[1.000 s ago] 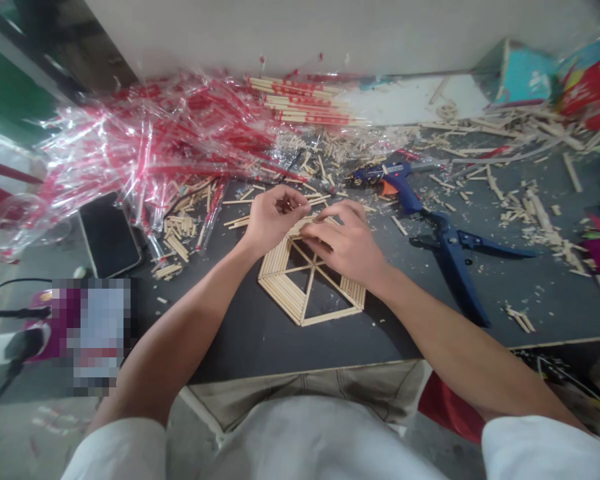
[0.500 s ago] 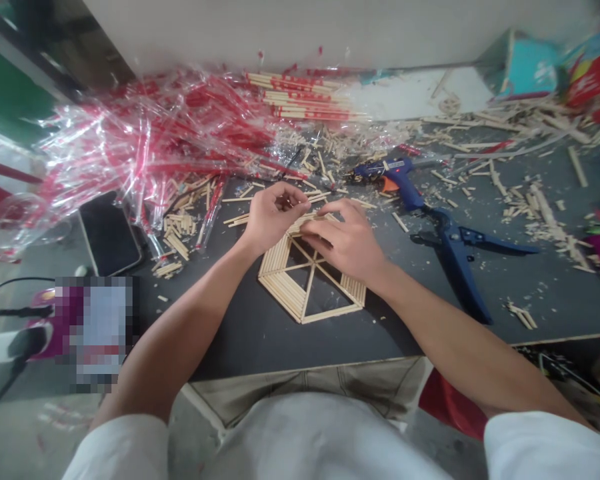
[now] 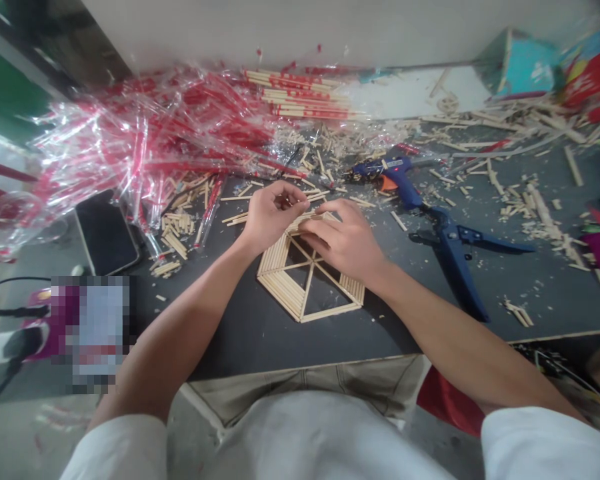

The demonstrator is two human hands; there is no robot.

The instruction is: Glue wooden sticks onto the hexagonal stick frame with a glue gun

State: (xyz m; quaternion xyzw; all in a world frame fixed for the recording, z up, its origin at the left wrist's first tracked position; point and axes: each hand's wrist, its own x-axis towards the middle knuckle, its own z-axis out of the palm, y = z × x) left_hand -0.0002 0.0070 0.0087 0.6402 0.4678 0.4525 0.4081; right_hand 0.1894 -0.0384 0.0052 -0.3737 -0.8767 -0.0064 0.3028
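A six-sided frame of thin wooden sticks point(image 3: 283, 293) lies on the dark table, with crossing sticks meeting at its middle. Rows of sticks are stacked along several of its sides, while the near right side looks thinner. My left hand point(image 3: 275, 213) is closed in a pinch above the far left part of the frame. A thin wooden stick point(image 3: 320, 196) shows at its fingertips, partly hidden by them. My right hand point(image 3: 347, 237) bends over the far right side, its fingers curled onto the frame's far edge. The hands cover much of that far edge.
A blue glue gun point(image 3: 403, 180) and blue-handled cutters point(image 3: 453, 260) lie to the right. Clear and red plastic wrappers point(image 3: 180, 127) heap at the back left, beside bundled sticks point(image 3: 305, 97). A phone point(image 3: 106, 233) lies left. Stick offcuts point(image 3: 177, 237) are scattered about.
Both hands keep nearly the same pose over the frame. The whole view has shifted very slightly; nothing else has visibly moved.
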